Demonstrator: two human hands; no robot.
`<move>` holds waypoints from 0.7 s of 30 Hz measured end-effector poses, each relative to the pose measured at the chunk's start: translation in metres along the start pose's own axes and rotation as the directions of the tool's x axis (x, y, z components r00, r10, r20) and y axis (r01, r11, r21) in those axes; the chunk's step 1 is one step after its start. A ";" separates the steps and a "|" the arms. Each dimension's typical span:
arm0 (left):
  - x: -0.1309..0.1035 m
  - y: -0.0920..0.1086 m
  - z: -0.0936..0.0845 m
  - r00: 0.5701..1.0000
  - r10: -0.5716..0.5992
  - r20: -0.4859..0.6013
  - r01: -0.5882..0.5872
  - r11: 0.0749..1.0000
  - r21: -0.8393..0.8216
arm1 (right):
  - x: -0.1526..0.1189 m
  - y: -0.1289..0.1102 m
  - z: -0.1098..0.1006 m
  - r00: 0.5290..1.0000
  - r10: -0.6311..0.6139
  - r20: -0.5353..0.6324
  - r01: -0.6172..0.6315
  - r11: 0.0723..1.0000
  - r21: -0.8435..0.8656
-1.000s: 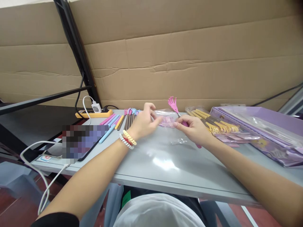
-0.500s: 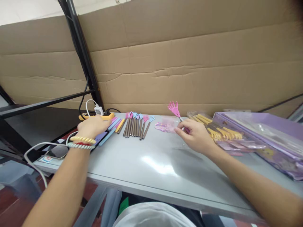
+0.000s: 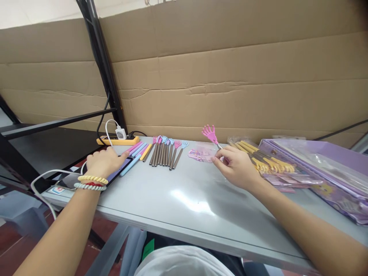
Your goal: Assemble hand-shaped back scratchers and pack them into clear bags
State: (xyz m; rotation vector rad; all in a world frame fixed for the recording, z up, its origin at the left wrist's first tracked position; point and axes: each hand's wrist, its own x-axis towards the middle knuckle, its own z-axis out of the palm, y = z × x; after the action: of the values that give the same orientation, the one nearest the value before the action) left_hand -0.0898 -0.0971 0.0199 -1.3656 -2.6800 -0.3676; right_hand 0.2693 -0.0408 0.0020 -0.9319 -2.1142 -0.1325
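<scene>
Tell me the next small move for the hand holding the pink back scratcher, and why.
Probably lower the pink back scratcher beside the row of scratchers: the right hand holds it raised above the table, while the left hand rests on the phone.

My right hand (image 3: 237, 166) grips a pink plastic back scratcher (image 3: 211, 134) with metal shaft; grey table (image 3: 184, 199) smooth, glossy; cardboard wall (image 3: 230, 76) matt
</scene>
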 end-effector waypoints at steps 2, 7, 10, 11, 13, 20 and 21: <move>-0.012 0.019 -0.007 0.988 0.153 0.031 -0.153 0.988 -0.022 | -0.001 0.000 0.001 1.000 0.004 0.009 -0.004 1.000 -0.001; -0.044 0.100 -0.016 0.656 0.734 0.174 -0.586 0.641 -0.495 | -0.001 -0.001 0.001 0.999 -0.010 -0.030 0.011 1.000 0.013; -0.056 0.147 -0.004 0.469 0.877 0.107 -0.504 0.365 -0.783 | 0.001 0.000 -0.001 0.996 -0.027 -0.086 0.029 0.999 0.021; -0.057 0.158 0.003 0.448 0.892 0.064 -0.447 0.285 -0.848 | 0.001 0.001 -0.002 0.995 -0.025 -0.100 0.027 0.999 0.022; -0.057 0.173 0.019 0.481 0.877 -0.006 -0.303 0.160 -0.940 | 0.002 0.004 -0.002 0.994 -0.012 -0.111 0.015 1.000 0.026; -0.059 0.165 0.046 0.411 0.911 -0.022 -0.020 -0.015 -1.000 | 0.001 0.008 0.004 0.999 0.034 -0.024 -0.033 0.998 0.045; -0.061 0.164 0.046 0.384 0.923 -0.007 -0.018 0.000 -1.000 | 0.000 0.008 0.005 1.000 0.028 -0.006 -0.028 0.998 0.047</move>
State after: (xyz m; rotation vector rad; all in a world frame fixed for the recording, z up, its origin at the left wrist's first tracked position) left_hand 0.0787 -0.0396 -0.0099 -3.4724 -1.4667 -1.9500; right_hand 0.2712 -0.0333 -0.0025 -0.9314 -2.0880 -0.0713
